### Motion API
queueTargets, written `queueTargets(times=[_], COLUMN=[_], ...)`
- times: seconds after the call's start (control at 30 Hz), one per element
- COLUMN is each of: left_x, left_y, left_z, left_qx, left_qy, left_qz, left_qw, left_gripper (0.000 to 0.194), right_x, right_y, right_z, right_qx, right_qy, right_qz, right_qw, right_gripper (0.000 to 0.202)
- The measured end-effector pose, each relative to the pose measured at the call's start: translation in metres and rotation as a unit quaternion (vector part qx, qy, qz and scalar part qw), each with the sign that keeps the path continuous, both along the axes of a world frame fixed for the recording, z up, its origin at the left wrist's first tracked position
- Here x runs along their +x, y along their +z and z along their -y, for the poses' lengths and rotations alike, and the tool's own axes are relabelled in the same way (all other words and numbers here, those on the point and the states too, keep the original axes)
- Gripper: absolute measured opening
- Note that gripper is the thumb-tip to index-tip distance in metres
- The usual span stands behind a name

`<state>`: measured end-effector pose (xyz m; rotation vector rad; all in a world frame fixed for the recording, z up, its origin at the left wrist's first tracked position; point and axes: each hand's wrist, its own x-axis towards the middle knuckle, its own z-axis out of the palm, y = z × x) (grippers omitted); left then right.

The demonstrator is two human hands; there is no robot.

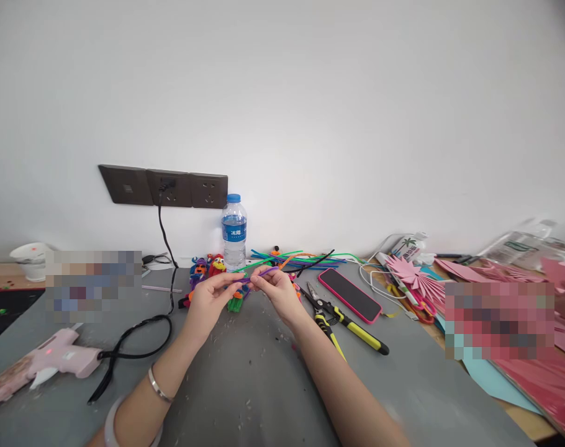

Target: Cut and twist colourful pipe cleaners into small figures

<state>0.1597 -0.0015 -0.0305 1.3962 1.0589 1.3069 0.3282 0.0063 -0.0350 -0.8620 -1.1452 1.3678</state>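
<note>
**Purple pipe cleaner pinched in both hands**

In the head view, a purple pipe cleaner (267, 270) is held between closed thumb and fingertips of the left hand (213, 298) and the right hand (277, 292), above the worktop (259, 391), toward its wall-side edge. A water bottle (235, 233) is stood at that edge; yellow-handled pliers (328, 307) are laid near a phone (350, 295).

Fuzzy purple stem (267, 271), clear plastic bottle (235, 248), smooth matt grey tabletop (245, 397)
</note>
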Motion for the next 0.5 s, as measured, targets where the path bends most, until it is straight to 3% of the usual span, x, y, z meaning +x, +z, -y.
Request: queueTargets(times=[0.27, 0.5], left_x=[-0.002, 0.0016], left_y=[-0.0047, 0.0045], left_z=[-0.0036, 0.0027], left_qx=[-0.034, -0.036], left_qy=[0.005, -0.023], left_qz=[0.036, 0.076], left_qw=[0.999, 0.996], left_gripper=[0.023, 0.033], right_x=[-0.0004, 0.0003], right_y=[-0.0002, -0.0022], right_z=[-0.0004, -0.0021], right_qx=[-0.008, 0.002], right_qy=[-0.008, -0.008], right_qz=[-0.02, -0.032], right_qw=[1.0, 0.999], right_gripper=[0.028, 0.03])
